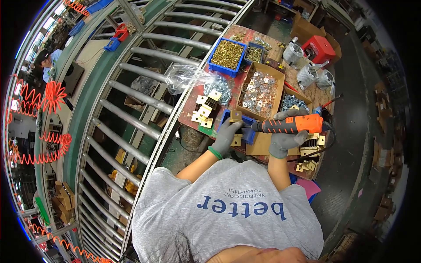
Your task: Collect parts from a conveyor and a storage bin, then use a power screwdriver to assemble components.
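My right hand [284, 141], in a grey glove, is wrapped round an orange and black power screwdriver [289, 124]. The tool lies level, its dark nose pointing left. My left hand [225, 136], gloved too with a green cuff, grips a small brass-coloured metal block [235, 116] above a blue bin [250, 136]. The tool's nose is close to the left fingers; whether its tip touches the block I cannot tell. Further brass-coloured blocks [203, 112] stand in a row left of the bin. More such metal pieces [309, 151] lie beside my right wrist.
Beyond my hands, a cardboard box [280, 79] holds flat metal pieces. A blue tray [211, 65] of gold-coloured fasteners and a clear plastic bag [180, 78] are farther off. Silver cylindrical parts [307, 76] and a red stool-like object [322, 49] are at the right. A roller conveyor [136, 98] runs along the left.
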A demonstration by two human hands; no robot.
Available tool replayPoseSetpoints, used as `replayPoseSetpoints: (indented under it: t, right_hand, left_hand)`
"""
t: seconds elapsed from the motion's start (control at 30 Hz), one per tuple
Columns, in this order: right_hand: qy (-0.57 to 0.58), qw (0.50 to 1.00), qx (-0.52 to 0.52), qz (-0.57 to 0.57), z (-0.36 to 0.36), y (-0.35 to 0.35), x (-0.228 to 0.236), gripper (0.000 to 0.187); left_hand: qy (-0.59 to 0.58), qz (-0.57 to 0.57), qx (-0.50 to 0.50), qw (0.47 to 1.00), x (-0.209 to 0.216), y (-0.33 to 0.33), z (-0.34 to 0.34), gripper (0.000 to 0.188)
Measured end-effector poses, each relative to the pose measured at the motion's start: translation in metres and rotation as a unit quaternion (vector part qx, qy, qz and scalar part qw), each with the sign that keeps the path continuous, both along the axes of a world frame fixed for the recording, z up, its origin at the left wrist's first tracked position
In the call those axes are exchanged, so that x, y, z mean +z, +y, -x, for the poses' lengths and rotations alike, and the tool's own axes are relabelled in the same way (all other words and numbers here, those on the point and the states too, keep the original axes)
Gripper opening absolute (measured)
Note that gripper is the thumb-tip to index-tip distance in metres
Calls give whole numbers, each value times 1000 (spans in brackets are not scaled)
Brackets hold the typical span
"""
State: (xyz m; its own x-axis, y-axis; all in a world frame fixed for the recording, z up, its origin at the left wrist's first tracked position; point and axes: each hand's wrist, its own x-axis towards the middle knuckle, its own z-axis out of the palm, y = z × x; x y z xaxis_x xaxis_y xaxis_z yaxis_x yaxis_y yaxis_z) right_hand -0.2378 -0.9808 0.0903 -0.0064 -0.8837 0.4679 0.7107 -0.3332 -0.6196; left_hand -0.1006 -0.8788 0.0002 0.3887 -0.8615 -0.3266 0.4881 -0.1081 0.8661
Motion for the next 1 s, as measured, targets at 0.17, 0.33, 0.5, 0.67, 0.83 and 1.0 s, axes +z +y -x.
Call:
replayPoseSetpoints:
  t: [0.17,0.33,0.5,0.67,0.83,1.0]
  right_hand:
    - [1,1000,8,21,8,2,17,69]
    - [-2,999,-35,9,27,4,31,68]
    - [-26,997,17,70,49,5,27,66]
    - [-68,997,-18,35,64,13,25,64]
    - [-23,998,-60,26,83,19,31,69]
    - [-4,994,-88,64,103,20,35,70]
  left_hand:
    - [35,-43,-30,998,0,-6,1,28]
    - [42,-15,-51,998,5,-9,-16,30]
    - [-351,-130,-37,927,11,-32,-78,51]
    - [-602,-244,-88,755,16,-71,-112,52]
    - [-722,-276,-160,614,0,-90,-115,56]
    - [-714,-204,-150,653,-31,-87,-114,53]
